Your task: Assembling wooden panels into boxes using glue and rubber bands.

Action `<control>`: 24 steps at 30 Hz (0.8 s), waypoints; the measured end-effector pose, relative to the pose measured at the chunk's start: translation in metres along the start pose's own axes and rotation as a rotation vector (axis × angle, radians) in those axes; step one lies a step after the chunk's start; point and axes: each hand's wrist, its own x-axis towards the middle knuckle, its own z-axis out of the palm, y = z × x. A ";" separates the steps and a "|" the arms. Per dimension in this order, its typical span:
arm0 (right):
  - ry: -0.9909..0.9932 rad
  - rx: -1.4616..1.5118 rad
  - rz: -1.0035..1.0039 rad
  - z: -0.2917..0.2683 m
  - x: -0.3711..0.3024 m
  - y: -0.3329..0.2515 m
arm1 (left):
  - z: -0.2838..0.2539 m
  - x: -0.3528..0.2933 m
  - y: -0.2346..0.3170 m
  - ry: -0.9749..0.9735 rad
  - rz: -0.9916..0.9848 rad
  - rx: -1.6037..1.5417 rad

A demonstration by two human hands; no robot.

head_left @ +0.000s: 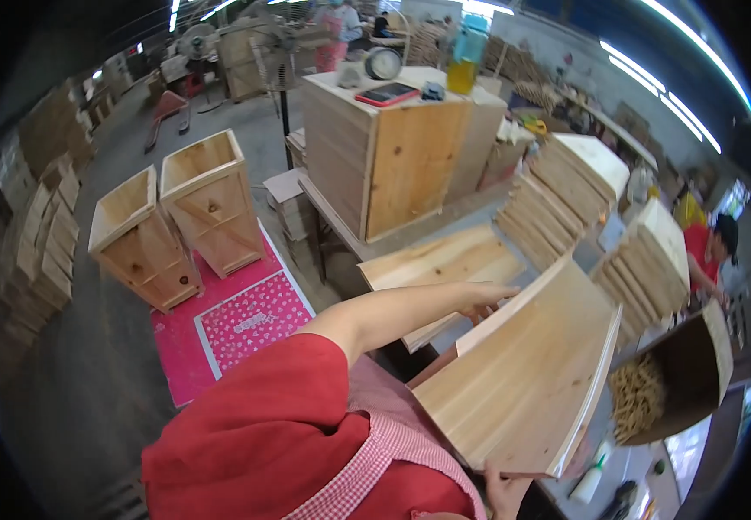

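Observation:
A broad, pale wooden panel [523, 373] with narrow boards along its long edges lies tilted in front of me, over the workbench. My left hand [482, 300] reaches across to its far left edge, its fingers partly hidden by the raised side board. At the near edge, my right hand [503, 492] grips a corner from below, most of its fingers out of sight under the wood. Beyond my left forearm rests a loose knotty board [445, 258] on the bench. A white glue bottle [589, 482] with a green tip lies to the right of the panel.
Stacked boards [553, 204] and another stack [648, 264] stand behind the panel. An open carton [687, 381] of small wooden pieces is at right. Two tall wooden bins [211, 204] stand on a pink sheet [254, 316] at left. A co-worker [706, 260] is at far right.

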 end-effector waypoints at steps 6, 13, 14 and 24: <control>-0.005 -0.083 0.317 -0.078 -0.029 -0.064 | -0.067 -0.211 0.107 0.276 0.300 -0.005; 0.765 -0.226 -0.147 -0.133 0.015 -0.094 | -0.199 -0.440 0.164 0.879 1.056 -0.701; 0.761 -0.225 -0.159 -0.126 0.016 -0.112 | -0.205 -0.462 0.165 0.982 1.091 -0.717; -0.419 0.081 -0.328 0.045 0.009 -0.257 | -0.205 -0.589 0.150 1.161 1.256 -0.772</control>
